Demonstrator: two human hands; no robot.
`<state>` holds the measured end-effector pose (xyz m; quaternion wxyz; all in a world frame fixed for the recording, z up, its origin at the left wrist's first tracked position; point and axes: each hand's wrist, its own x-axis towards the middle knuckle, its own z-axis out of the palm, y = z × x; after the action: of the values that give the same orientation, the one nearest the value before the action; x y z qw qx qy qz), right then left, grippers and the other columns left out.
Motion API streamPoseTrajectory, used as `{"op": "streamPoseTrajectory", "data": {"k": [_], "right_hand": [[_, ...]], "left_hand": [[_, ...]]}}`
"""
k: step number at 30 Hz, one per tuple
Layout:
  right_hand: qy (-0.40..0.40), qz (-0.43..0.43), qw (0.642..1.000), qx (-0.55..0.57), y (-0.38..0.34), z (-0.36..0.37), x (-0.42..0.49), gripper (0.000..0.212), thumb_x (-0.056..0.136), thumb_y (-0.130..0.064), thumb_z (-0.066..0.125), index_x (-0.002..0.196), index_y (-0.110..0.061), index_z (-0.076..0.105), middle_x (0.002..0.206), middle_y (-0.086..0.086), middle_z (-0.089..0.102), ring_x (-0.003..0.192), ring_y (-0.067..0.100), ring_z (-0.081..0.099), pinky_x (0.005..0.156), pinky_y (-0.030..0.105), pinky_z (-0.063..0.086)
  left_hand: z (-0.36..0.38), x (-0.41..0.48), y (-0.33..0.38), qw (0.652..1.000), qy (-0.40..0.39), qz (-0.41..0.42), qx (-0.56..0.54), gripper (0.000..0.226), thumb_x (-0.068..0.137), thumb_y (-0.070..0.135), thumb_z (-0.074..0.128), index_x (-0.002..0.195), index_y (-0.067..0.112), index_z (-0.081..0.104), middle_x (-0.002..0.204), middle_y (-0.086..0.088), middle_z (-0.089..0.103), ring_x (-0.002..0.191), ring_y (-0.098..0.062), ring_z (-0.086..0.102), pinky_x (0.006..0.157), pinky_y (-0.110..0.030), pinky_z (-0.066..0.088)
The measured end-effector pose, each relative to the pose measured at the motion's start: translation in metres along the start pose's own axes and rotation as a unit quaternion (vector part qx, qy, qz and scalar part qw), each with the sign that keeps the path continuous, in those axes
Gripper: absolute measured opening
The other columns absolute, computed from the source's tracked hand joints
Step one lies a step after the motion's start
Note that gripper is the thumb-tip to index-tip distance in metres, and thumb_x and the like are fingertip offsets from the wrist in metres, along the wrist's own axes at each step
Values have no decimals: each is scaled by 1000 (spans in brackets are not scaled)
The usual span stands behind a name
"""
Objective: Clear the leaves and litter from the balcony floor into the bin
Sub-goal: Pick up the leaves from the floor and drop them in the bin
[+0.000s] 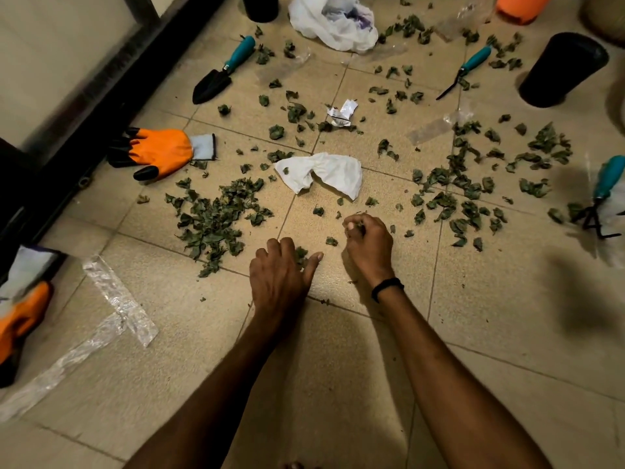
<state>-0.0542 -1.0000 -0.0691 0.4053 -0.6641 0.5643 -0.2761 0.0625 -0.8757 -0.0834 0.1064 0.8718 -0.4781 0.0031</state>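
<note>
Dry green leaves lie scattered over the beige tiled floor, with a dense heap of leaves [216, 218] at the left and a wide spread of leaves [473, 184] at the right. My left hand [280, 275] is on the floor with its fingers curled over a few leaves. My right hand [368, 245], with a black band at the wrist, pinches small leaves in its curled fingers. A crumpled white tissue [321, 174] lies just beyond both hands. A small torn wrapper [341, 113] lies farther back. No bin is clearly in view.
An orange work glove [159, 152] lies left, another glove [20, 319] at the left edge. A teal-handled trowel [220, 72], a hand fork [466, 69] and a rake [602, 194] lie about. Clear tape strips [115, 299], a white plastic bag [334, 22] and black pots [561, 69] are present.
</note>
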Motion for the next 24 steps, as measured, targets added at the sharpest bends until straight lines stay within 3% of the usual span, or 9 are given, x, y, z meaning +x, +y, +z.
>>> {"op": "streamPoseTrajectory", "data": {"k": [2,4,6,9,14,16,19,22,24], "right_hand": [[-22,154,957,243,-10,-10,-4,18,99,-6,52,102,-12,68,92,4,67,83,18,61,72,28,53],[-54,251,842,474,-18,-25,-8,23,98,2,43,103,-3,65,90,12,65,75,21,59,63,26,51],[-77,280,748,597,-21,-37,-10,29,93,3,35,106,0,61,89,16,61,70,20,58,58,24,51],[-76,278,688,666,-24,-43,-14,38,82,-2,35,109,5,59,82,17,60,69,23,60,52,22,50],[-61,279,665,690,-24,-47,-16,31,88,-13,38,88,5,63,80,19,64,73,32,63,55,26,53],[-72,271,696,661,-23,-44,-14,28,91,-23,47,80,-2,61,80,16,61,72,31,64,56,27,52],[-84,221,853,465,-23,-34,-12,41,96,-47,56,81,-9,62,72,10,64,61,22,61,55,30,49],[-60,29,994,86,-18,-15,-18,34,95,-49,57,101,-17,63,93,-2,64,76,9,60,65,24,47],[-61,-113,978,-165,-7,5,-24,36,95,-53,53,111,-22,59,107,0,54,90,12,52,71,23,46]], "left_hand": [[6,1,0,1000,-8,7,3,46,102,55,38,97,15,59,88,-6,59,70,-19,49,59,-31,35],[8,1,1,1000,6,13,-15,40,105,44,38,93,13,61,83,-7,60,67,-20,53,56,-32,40],[4,4,-1,998,26,-5,-63,35,106,38,41,89,13,59,79,-6,59,63,-20,52,54,-31,39],[-5,11,-9,972,10,-72,-223,31,105,34,45,83,15,56,74,-2,57,60,-20,49,55,-32,34],[-26,27,-18,708,-50,-280,-647,28,93,28,48,79,6,57,63,-13,52,51,-19,40,47,-30,30],[-24,32,-23,578,-111,-315,-745,27,87,32,48,96,7,52,67,-8,53,52,-16,37,44,-26,28],[-16,39,-26,439,-143,-355,-813,32,88,28,48,112,11,38,72,-4,54,53,-11,42,40,-20,35],[-19,41,-16,496,-129,-368,-776,16,95,19,49,105,6,49,80,-11,61,55,-11,48,47,-22,40],[-19,42,-6,608,-98,-341,-711,14,97,14,49,91,5,57,81,-16,65,55,-15,50,50,-30,39]]}}
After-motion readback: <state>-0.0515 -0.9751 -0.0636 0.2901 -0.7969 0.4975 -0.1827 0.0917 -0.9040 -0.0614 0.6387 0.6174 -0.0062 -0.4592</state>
